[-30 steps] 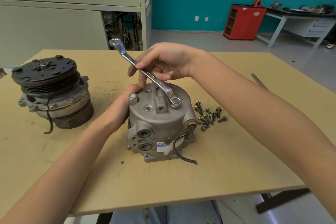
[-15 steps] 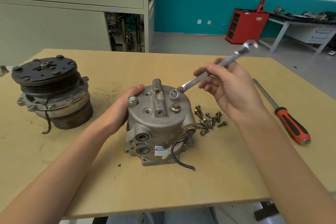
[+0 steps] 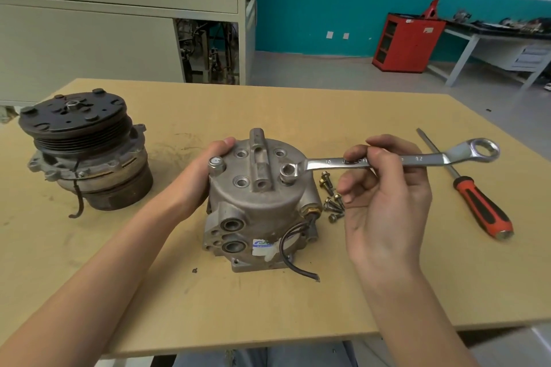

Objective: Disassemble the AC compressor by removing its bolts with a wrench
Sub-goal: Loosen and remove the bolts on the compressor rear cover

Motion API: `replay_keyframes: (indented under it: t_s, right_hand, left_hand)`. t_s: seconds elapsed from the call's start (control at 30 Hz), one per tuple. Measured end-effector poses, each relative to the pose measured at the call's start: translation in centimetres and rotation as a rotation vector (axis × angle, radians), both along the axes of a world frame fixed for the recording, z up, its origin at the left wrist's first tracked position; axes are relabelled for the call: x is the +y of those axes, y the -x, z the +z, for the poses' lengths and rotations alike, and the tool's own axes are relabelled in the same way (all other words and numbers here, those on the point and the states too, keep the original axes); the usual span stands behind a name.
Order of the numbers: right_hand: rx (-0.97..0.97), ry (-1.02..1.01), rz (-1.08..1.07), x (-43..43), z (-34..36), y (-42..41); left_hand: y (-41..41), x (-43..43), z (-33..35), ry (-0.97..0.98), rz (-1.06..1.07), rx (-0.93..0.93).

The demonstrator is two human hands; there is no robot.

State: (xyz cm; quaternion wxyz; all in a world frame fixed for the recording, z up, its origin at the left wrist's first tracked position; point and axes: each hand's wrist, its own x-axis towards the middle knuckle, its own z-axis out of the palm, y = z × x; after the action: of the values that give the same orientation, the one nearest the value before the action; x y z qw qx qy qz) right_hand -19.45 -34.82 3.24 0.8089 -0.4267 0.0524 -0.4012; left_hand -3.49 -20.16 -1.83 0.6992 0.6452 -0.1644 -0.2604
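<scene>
Lowered again, the wrench point(image 3: 357, 162) now rings the right bolt point(image 3: 288, 171) atop the compressor point(image 3: 259, 211) mid-table. My right hand point(image 3: 384, 202) pinches its shank and my left hand point(image 3: 199, 179) grips the casing. Another loosening stroke next, I reckon.

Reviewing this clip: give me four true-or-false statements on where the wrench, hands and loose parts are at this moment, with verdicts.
1. The wrench has one ring end seated on a bolt atop the compressor. True.
2. The left hand holds the screwdriver. False: it grips the compressor's side; the screwdriver lies untouched on the table.
3. Loose bolts lie on the table right of the compressor. True.
4. The right hand rests flat on the table. False: it is raised and pinches the wrench's shaft.
</scene>
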Motion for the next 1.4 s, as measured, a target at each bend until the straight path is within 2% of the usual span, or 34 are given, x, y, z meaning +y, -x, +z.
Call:
replay_keyframes:
  t_s: [0.23, 0.4, 0.6, 0.97, 1.07, 1.13, 1.27, 1.4]
  right_hand:
    - [0.042, 0.053, -0.044, -0.1, -0.8, -0.1]
    - [0.137, -0.057, -0.01, -1.2, -1.2, -0.6]
    - [0.202, -0.062, 0.032, -1.8, -1.4, -1.4]
    - [0.218, 0.075, -0.017, -1.7, -0.4, -1.4]
    - [0.301, 0.037, 0.111, -3.0, -0.1, -2.1]
    - [0.417, 0.083, 0.269, -4.6, 0.7, -3.3]
    - [0.65, 0.346, 0.603, -6.6, 3.0, -7.3]
    - [0.733, 0.602, 0.805, -4.7, 4.9, -11.6]
  left_hand:
    - [-0.1, 0.0, -0.1, 0.006, -0.036, -0.041]
    - [-0.2, 0.0, -0.1, 0.027, -0.051, -0.042]
    - [-0.3, 0.0, -0.2, 0.024, -0.06, -0.04]
    - [-0.2, 0.0, -0.1, 0.02, -0.074, -0.055]
    - [-0.1, 0.0, -0.1, 0.008, -0.085, -0.063]
    - [-0.1, 0.0, -0.1, -0.003, -0.086, -0.06]
    - [-0.2, 0.1, -0.1, -0.004, -0.088, -0.057]
    - [-0.1, 0.0, 0.0, 0.008, -0.089, -0.061]
